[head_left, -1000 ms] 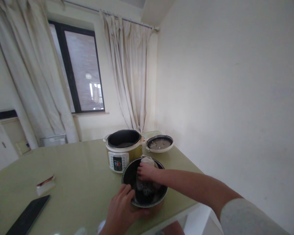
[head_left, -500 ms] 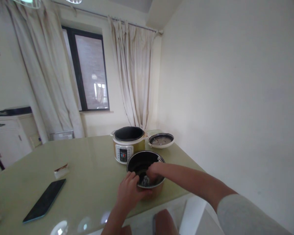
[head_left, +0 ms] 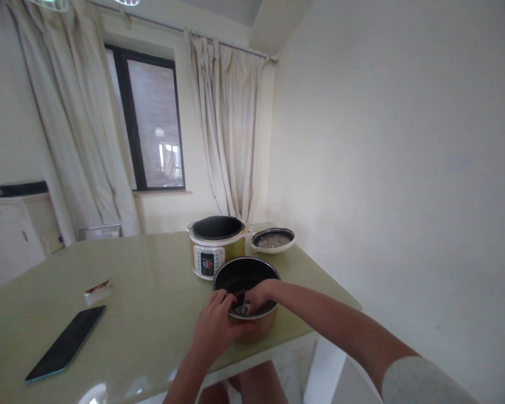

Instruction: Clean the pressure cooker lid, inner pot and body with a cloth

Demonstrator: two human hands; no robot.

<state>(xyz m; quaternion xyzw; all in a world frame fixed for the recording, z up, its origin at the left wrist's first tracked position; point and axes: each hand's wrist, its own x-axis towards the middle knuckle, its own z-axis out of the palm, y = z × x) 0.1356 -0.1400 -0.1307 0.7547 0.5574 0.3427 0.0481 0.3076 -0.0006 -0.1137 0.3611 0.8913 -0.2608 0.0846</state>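
Observation:
A round inner cooking pot [head_left: 258, 326], dark inside with a copper-brown outer wall, stands near the table's front edge. My left hand [head_left: 216, 321] grips its near left rim, fingers over the edge and thumb along the outside. Down inside the pot is my right hand [head_left: 260, 294], its fingers closed and partly hidden. At those fingers, against the inner wall, shows a crumpled grey-white cloth [head_left: 243, 308]. Just behind the pot sits an electric pressure cooker [head_left: 197, 259], lidless, with a button panel on its front. To its right a lid [head_left: 273, 240] lies with its inner side up.
On the left of the green-topped table [head_left: 151, 314] lie a dark phone [head_left: 66, 343] and a small white packet [head_left: 97, 292]. A wall [head_left: 387, 168] runs along the right side. Curtains [head_left: 231, 123] and a window stand behind the table.
My right hand and the cloth have shifted slightly left within the pot. My left hand keeps its hold on the rim. The whole view has moved a little.

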